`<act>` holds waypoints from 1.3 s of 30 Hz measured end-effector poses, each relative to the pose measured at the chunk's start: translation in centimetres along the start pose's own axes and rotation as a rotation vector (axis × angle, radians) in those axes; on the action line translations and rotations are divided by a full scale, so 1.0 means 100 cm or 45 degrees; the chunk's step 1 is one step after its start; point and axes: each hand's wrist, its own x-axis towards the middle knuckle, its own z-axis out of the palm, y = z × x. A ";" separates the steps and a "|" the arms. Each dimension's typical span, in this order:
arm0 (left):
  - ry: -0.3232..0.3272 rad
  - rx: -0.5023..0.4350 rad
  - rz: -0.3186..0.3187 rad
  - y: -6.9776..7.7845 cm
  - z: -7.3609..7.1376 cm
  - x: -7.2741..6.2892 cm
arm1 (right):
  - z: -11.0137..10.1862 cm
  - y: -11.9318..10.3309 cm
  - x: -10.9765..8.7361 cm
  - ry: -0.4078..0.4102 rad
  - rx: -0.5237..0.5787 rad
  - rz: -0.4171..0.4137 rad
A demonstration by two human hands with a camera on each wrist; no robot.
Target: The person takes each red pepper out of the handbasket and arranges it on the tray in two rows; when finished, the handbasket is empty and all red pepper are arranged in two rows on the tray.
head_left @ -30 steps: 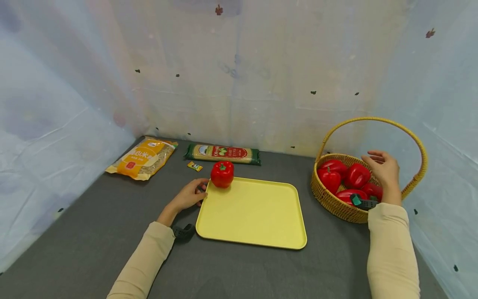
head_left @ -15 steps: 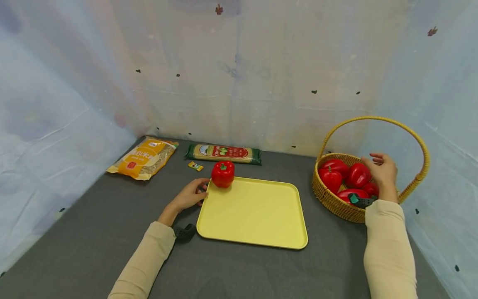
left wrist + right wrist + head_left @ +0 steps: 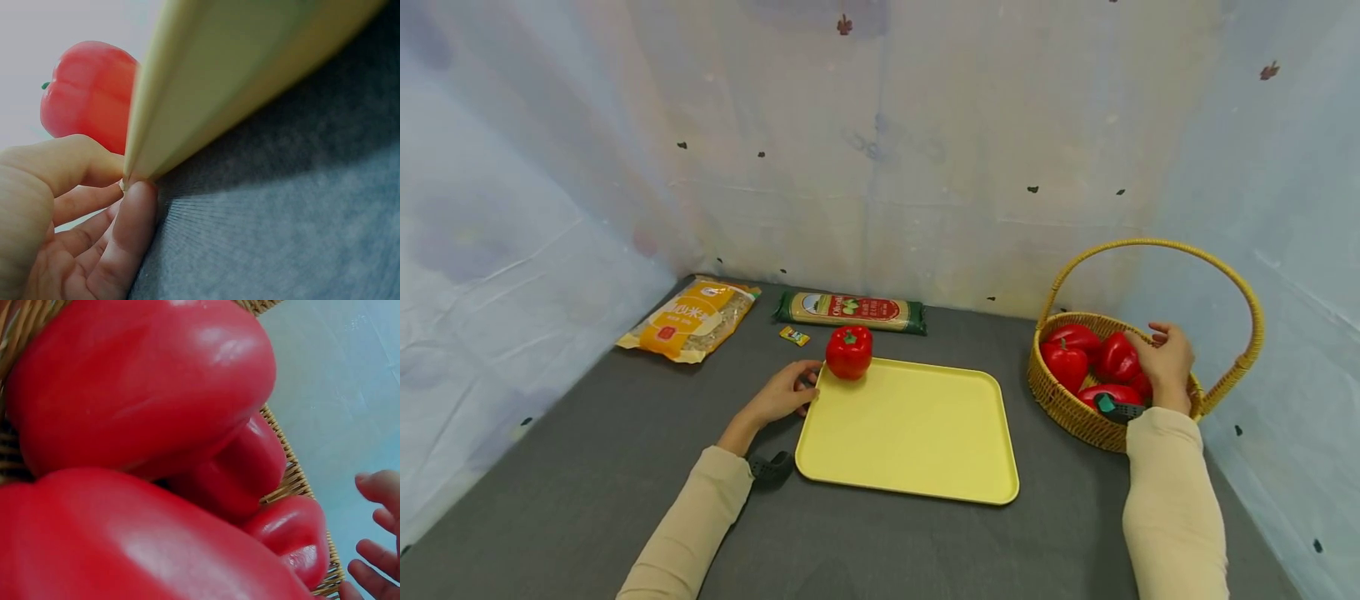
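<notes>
A yellow tray [image 3: 910,429] lies on the table, and my left hand [image 3: 780,392] pinches its left rim. In the left wrist view the thumb and a finger meet at the edge of the tray [image 3: 187,81]. One red bell pepper [image 3: 849,352] stands on the tray's far left corner, close to that hand. Over the right part of a wicker basket [image 3: 1078,421] hovers my right hand [image 3: 1165,362], holding nothing. Several red bell peppers [image 3: 1066,364] fill the basket. In the right wrist view its spread fingers [image 3: 378,487] are apart from the peppers [image 3: 150,381].
A tall looped handle [image 3: 1150,242] arches over the basket. Behind the tray lie a green pack of pasta [image 3: 850,311] and a small yellow packet [image 3: 793,336]. A bag of grain [image 3: 692,318] rests at the far left. Pale sheeting [image 3: 947,167] encloses the table's back and sides.
My right hand has come down and a little to the left over the basket's peppers. The left hand keeps its place at the tray's rim.
</notes>
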 end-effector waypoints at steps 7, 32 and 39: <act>-0.005 -0.005 0.053 -0.019 0.002 0.007 | 0.003 0.007 -0.003 -0.047 -0.046 -0.058; 0.002 0.012 0.023 0.023 -0.003 -0.011 | -0.002 0.001 0.001 -0.520 -0.597 0.027; -0.004 0.002 0.021 0.019 -0.001 -0.010 | -0.001 0.006 0.000 -0.512 -0.602 0.056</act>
